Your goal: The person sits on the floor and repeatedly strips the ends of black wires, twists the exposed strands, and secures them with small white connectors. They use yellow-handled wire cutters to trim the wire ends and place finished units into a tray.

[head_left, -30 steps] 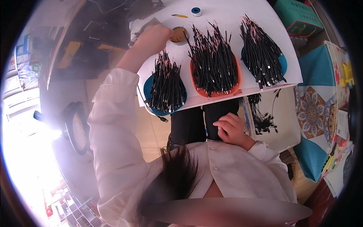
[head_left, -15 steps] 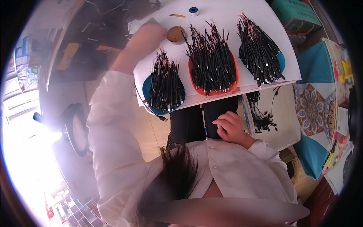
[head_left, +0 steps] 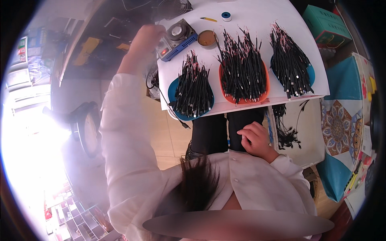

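Observation:
My left hand [head_left: 146, 38] is stretched out to the far left corner of the white table [head_left: 257, 18], just beside a grey soldering station [head_left: 179, 34]; blur hides whether it holds anything. My right hand [head_left: 255, 138] rests on my dark trouser leg below the table edge, fingers curled with nothing seen in them. Three trays piled with short black cables stand in a row: a blue one [head_left: 177, 86] nearest the left hand, an orange one [head_left: 263, 94] in the middle, another blue one [head_left: 310, 74] on the right.
A round brown tin [head_left: 207, 38], a small blue spool [head_left: 226, 16] and a yellow-handled tool [head_left: 208, 19] lie behind the trays. Loose black cables [head_left: 285, 130] hang beside my right knee. A green box [head_left: 325, 20] and patterned cushions [head_left: 341, 124] are at the right.
My left hand has drawn away from the brown tin and moved left, past the soldering station to the table's corner. The right hand has stayed on my lap.

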